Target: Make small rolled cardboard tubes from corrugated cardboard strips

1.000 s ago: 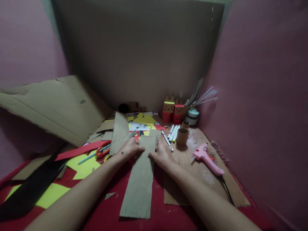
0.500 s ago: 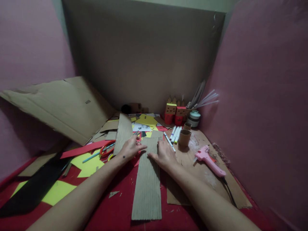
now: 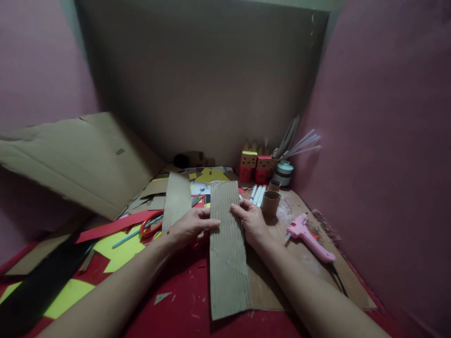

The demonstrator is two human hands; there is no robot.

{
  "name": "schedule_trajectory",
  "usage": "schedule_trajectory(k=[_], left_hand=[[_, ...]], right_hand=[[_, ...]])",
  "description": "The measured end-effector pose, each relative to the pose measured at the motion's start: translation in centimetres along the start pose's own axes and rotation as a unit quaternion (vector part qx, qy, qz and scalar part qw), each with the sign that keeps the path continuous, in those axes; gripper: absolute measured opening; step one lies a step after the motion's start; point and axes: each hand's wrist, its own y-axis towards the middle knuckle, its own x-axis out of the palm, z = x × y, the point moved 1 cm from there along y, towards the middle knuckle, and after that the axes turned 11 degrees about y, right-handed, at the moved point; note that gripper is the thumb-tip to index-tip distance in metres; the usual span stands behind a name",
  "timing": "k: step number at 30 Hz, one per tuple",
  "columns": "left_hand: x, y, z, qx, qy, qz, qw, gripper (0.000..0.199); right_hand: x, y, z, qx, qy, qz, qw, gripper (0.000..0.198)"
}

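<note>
A long strip of corrugated cardboard (image 3: 228,263), its ridges running lengthwise, is held between both hands in the middle of the view. My left hand (image 3: 193,225) grips its left edge, thumb on the top face and fingers partly hidden beneath. On the opposite edge, my right hand (image 3: 252,220) pinches the strip the same way, its thumb lying across the ridges. The far end of the strip looks raised off the table. Behind my left hand stands or leans a second, plainer cardboard strip (image 3: 176,197).
Red-handled scissors (image 3: 150,224), a blue pen (image 3: 127,238) and yellow paper (image 3: 116,253) lie at left. To the right are a cardboard tube (image 3: 271,203), white markers (image 3: 259,193) and a pink glue gun (image 3: 310,239). A large cardboard sheet (image 3: 81,164) leans on the left wall.
The ridged strip has been lifted and shifted slightly right, its far end now higher. Both hands went from resting on its top to holding its two edges.
</note>
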Motion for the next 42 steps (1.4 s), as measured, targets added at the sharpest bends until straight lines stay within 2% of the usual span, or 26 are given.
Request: schedule_trajectory(k=[2, 4, 6, 9, 11, 14, 17, 20, 21, 22, 23, 24, 25, 26, 27, 28, 30, 32, 34, 38, 40, 42], left_hand=[[0.2, -0.2, 0.1, -0.005, -0.016, -0.016, 1.0, 0.027], [0.0, 0.0, 0.2, 0.002, -0.016, 0.02, 1.0, 0.028], [-0.6, 0.2, 0.4, 0.012, -0.027, 0.074, 0.997, 0.027], [-1.7, 0.4, 0.6, 0.02, -0.038, 0.134, 0.99, 0.027], [-2.1, 0.4, 0.5, 0.019, -0.041, 0.141, 0.989, 0.027], [-1.7, 0.2, 0.4, 0.017, -0.04, 0.122, 0.992, 0.028], [-0.8, -0.3, 0.8, 0.007, -0.023, 0.083, 0.996, 0.026], [-1.0, -0.8, 1.9, 0.034, 0.109, 0.051, 0.992, 0.027], [-1.7, -0.9, 2.4, 0.061, 0.191, 0.076, 0.977, 0.03], [-2.7, -1.0, 2.8, 0.089, 0.28, 0.127, 0.947, 0.034], [-4.0, -1.1, 3.0, 0.106, 0.363, 0.213, 0.901, 0.037], [-5.4, -1.2, 3.1, 0.095, 0.44, 0.294, 0.843, 0.04], [-6.7, -1.2, 2.9, 0.067, 0.51, 0.34, 0.787, 0.053], [-8.0, -1.1, 2.4, 0.03, 0.556, 0.357, 0.75, 0.065], [-9.0, -1.0, 1.8, -0.008, 0.57, 0.357, 0.74, 0.072], [-9.7, -0.8, 1.0, -0.04, 0.563, 0.319, 0.762, 0.075], [-10.2, -0.1, -0.5, -0.041, 0.548, 0.285, 0.785, 0.076], [-10.1, 0.8, -1.3, -0.028, 0.533, 0.291, 0.794, 0.069], [-10.1, 1.7, -1.3, -0.01, 0.516, 0.311, 0.798, 0.062], [-12.0, 3.4, 1.6, 0.03, 0.49, 0.35, 0.798, 0.059], [-13.4, 3.7, 3.5, 0.035, 0.487, 0.363, 0.793, 0.063], [-14.4, 3.2, 4.8, 0.02, 0.484, 0.395, 0.781, 0.067]], right_hand=[[0.2, -0.4, -0.4, 0.023, 0.034, -0.027, 0.999, 0.028], [0.3, -0.9, -0.6, 0.094, 0.06, -0.098, 0.989, 0.031], [0.4, -1.5, -0.6, 0.189, 0.059, -0.158, 0.968, 0.034], [0.5, -1.9, -0.3, 0.289, 0.061, -0.174, 0.939, 0.037], [0.5, -2.1, -0.2, 0.324, 0.082, -0.178, 0.925, 0.039], [0.6, -2.3, -0.5, 0.347, 0.115, -0.217, 0.905, 0.043], [0.7, -2.5, -1.3, 0.326, 0.142, -0.259, 0.898, 0.043], [0.7, -2.8, -1.8, 0.309, 0.139, -0.266, 0.902, 0.046], [0.7, -2.8, -1.9, 0.3, 0.128, -0.259, 0.909, 0.048], [0.7, -2.8, -2.0, 0.287, 0.118, -0.252, 0.917, 0.052], [0.7, -2.7, -2.0, 0.27, 0.112, -0.247, 0.924, 0.055], [0.7, -2.7, -2.0, 0.254, 0.111, -0.247, 0.928, 0.058], [0.6, -2.7, -2.0, 0.243, 0.114, -0.253, 0.93, 0.061], [0.5, -2.7, -2.0, 0.237, 0.117, -0.262, 0.928, 0.062], [0.4, -2.8, -2.0, 0.239, 0.117, -0.272, 0.925, 0.062], [0.3, -2.8, -2.0, 0.248, 0.113, -0.277, 0.921, 0.058], [0.0, -2.8, -2.1, 0.271, 0.101, -0.268, 0.919, 0.052], [-0.1, -2.7, -2.4, 0.275, 0.094, -0.25, 0.923, 0.066], [-0.1, -2.5, -3.0, 0.244, 0.08, -0.228, 0.939, 0.079], [0.1, -1.9, -3.9, 0.193, 0.043, -0.2, 0.96, 0.081], [0.2, -1.6, -4.0, 0.202, 0.075, -0.204, 0.955, 0.084], [0.3, -1.4, -3.9, 0.217, 0.11, -0.198, 0.95, 0.075]])
